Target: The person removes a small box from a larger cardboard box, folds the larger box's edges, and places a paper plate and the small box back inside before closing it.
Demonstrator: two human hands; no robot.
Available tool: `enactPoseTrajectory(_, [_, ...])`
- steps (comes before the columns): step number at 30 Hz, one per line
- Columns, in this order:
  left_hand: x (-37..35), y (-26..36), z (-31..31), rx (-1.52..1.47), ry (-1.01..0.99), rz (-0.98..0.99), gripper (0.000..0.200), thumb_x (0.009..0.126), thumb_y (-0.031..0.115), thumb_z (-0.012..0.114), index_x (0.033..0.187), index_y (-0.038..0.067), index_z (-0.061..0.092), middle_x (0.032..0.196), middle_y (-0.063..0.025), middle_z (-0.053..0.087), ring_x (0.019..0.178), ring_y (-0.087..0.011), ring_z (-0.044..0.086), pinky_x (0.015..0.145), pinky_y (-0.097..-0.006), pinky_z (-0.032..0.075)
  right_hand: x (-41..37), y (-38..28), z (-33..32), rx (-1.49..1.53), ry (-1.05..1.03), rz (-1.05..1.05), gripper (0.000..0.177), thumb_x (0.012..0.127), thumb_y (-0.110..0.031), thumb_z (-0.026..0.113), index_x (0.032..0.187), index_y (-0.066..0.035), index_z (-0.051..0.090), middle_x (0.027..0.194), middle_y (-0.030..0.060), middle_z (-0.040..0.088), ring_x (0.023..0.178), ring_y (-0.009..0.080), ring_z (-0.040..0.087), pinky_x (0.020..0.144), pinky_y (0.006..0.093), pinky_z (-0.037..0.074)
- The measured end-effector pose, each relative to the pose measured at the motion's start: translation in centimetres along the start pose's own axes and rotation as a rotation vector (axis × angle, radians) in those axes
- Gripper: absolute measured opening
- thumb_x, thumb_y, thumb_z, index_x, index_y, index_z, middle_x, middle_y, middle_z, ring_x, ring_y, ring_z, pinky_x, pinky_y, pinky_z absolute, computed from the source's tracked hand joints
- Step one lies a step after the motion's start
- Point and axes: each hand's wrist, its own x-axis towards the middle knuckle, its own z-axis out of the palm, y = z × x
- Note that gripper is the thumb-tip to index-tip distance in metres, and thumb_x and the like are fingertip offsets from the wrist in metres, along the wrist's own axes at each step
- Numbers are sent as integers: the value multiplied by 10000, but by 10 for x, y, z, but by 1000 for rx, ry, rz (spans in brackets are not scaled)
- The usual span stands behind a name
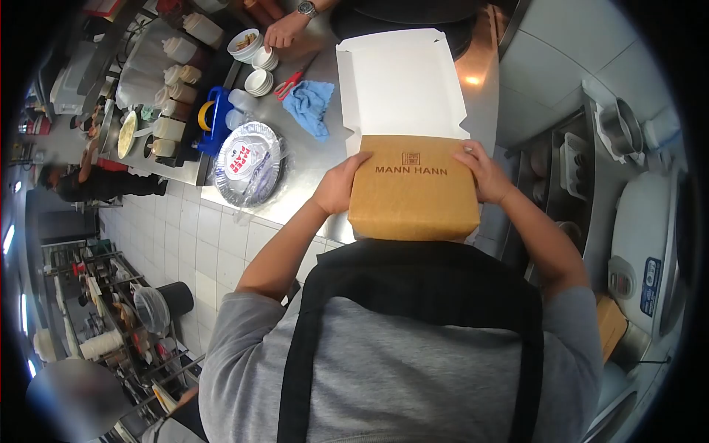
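Note:
Between my two hands is a brown cardboard takeout box (413, 196) marked "MANN HANN". Behind it on the steel counter (295, 159) stretches a white inner flap or open lid (399, 81) with notched edges. My left hand (341, 182) grips the brown box's left edge, thumb on top. On the opposite side, my right hand (484, 173) holds the right edge near its far corner, fingers wrapped round it. The undersides of both hands are hidden by the box.
Left of the box lie a blue cloth (309, 107), red-handled scissors (289, 85) and wrapped paper plates (249, 162). Small white cups (258, 83) stand farther back, where another person's hand (284, 31) reaches in. Squeeze bottles (177, 111) line the far left. A shelf (572, 184) is at right.

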Motion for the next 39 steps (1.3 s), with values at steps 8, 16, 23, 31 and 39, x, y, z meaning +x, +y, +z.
enactPoseTrajectory(8, [-60, 44, -4, -390, -184, -179, 1196, 586, 115, 884, 1508, 109, 122, 1474, -206, 363, 1359, -351, 387, 1113, -405, 345, -54, -76, 20, 88, 116, 271, 873, 635, -97, 829, 1392, -179, 402, 1468, 185, 257, 1206, 420, 503, 957, 467, 493])
enactPoseTrajectory(16, [-19, 23, -4, -117, 161, -49, 1231, 523, 43, 877, 1517, 88, 153, 1492, -190, 339, 1364, -356, 364, 1120, -414, 330, 1, -59, 39, 65, 378, 288, 914, 652, -138, 850, 1417, -141, 351, 1476, 238, 241, 1364, 441, 297, 1112, 489, 334])
enactPoseTrajectory(23, [30, -8, -2, 3, 335, -91, 924, 569, 103, 900, 1340, 152, 394, 1202, -159, 616, 1064, -337, 632, 851, -388, 540, 40, -28, 28, 104, 266, 346, 1053, 583, -198, 909, 1445, -222, 305, 1514, 237, 181, 1413, 414, 229, 1121, 470, 343])
enactPoseTrajectory(31, [28, 0, 13, -64, 425, -161, 950, 577, 75, 898, 1366, 137, 372, 1194, -160, 610, 1091, -302, 619, 886, -367, 537, 42, -22, 31, 157, 292, 304, 1112, 542, -268, 937, 1445, -227, 290, 1533, 233, 129, 1425, 406, 206, 1123, 474, 348])
enactPoseTrajectory(39, [14, -6, 14, -330, 258, -224, 917, 618, -39, 838, 1378, 138, 357, 1120, -130, 628, 1009, -260, 647, 842, -334, 559, 35, -16, 30, 61, 256, 222, 1124, 516, -252, 940, 1440, -237, 300, 1547, 207, 104, 1410, 411, 240, 1111, 479, 376])
